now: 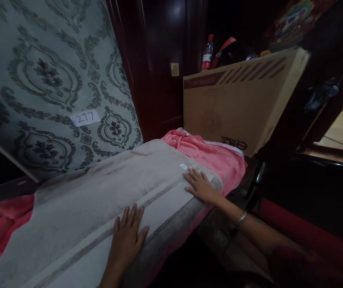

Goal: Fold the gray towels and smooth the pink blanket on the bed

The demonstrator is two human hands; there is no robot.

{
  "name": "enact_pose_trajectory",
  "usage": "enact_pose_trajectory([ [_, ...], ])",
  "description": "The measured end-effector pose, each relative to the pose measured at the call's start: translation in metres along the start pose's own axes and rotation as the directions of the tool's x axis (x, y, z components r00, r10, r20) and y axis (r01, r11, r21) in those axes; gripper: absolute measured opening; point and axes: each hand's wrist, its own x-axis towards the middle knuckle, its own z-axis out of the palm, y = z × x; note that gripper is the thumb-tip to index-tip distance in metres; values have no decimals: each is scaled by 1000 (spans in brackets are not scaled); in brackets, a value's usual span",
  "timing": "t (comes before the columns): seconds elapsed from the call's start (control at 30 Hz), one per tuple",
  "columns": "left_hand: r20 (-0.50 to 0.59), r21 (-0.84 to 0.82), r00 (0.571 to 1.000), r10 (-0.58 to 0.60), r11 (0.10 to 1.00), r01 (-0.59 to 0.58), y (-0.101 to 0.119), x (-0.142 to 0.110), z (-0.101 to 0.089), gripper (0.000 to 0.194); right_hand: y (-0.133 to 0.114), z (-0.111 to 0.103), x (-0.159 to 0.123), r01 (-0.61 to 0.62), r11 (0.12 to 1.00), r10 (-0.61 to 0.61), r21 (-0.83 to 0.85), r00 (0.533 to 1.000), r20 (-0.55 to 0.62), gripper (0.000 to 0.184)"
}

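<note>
A grey towel [99, 200] with paler stripes lies spread over a long surface, on top of a pink blanket [216, 156] that shows at both ends. My left hand [127, 236] rests flat on the towel near its front edge, fingers stretched out. My right hand [199, 185] lies flat on the towel's far right corner, fingers spread, beside a small white label [185, 167]. A thin bracelet [242, 218] sits on my right wrist. Neither hand holds anything.
A large cardboard box [240, 100] stands behind the blanket, with a plastic bottle [207, 56] behind it. Patterned wallpaper [39, 72] bearing a "277" tag [85, 117] fills the left. Dark wooden panelling [159, 68] is at the back. A red strip [309, 236] runs lower right.
</note>
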Motion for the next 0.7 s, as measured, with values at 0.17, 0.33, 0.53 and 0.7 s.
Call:
enact_pose_trajectory([
  [0.17,-15,9,1000,-2,1000,2,0,-1,2,57,32,0,13,-47,998,48,-28,999,17,65],
  [0.33,-19,0,1000,0,1000,0,-1,-3,4,57,41,8,15,-40,999,41,-17,999,30,67],
  [0.53,4,-15,1000,-12,1000,12,-2,-4,3,59,32,6,33,-132,991,132,1,991,-31,66],
  [0.7,-48,-20,999,-24,1000,23,-2,-5,9,62,-7,-4,69,-83,996,82,-29,996,-33,62],
])
